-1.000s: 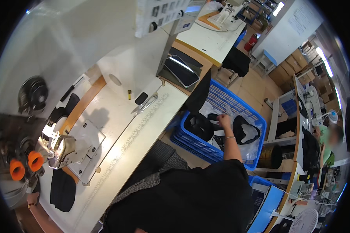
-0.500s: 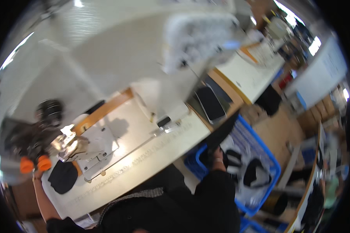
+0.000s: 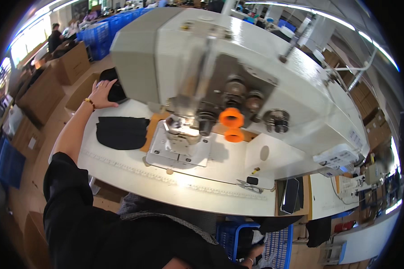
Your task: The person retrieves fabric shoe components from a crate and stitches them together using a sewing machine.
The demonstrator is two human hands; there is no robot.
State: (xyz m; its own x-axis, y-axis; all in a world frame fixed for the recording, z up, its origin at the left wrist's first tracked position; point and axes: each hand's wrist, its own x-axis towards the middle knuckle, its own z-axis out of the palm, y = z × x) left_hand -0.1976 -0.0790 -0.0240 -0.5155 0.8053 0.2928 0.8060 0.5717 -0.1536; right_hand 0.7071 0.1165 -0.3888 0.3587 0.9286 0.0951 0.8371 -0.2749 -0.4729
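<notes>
My left hand (image 3: 104, 94) reaches to the far left end of the sewing machine's white table, with its fingers spread over a dark piece of cloth (image 3: 117, 88). A separate black cloth piece with a rounded edge (image 3: 122, 133) lies flat on the table between that hand and the sewing machine's needle plate (image 3: 179, 154). Low in the view, my right hand (image 3: 256, 252) is down at the blue basket (image 3: 288, 246) beside the table. Its fingers are small and blurred, so their grip does not show. Dark and white items are partly visible in the basket.
The big pale sewing machine (image 3: 300, 96) stands over the table, with orange-rimmed knobs (image 3: 231, 117) on its front. A phone (image 3: 290, 195) lies at the table's right end. Cardboard boxes (image 3: 42, 96) stand on the left. A second worktable (image 3: 327, 197) is at the right.
My view has swung left and up, bringing the machine to the centre. My left hand has come to the dark cloth at the table's left end. The right hand remains by the basket.
</notes>
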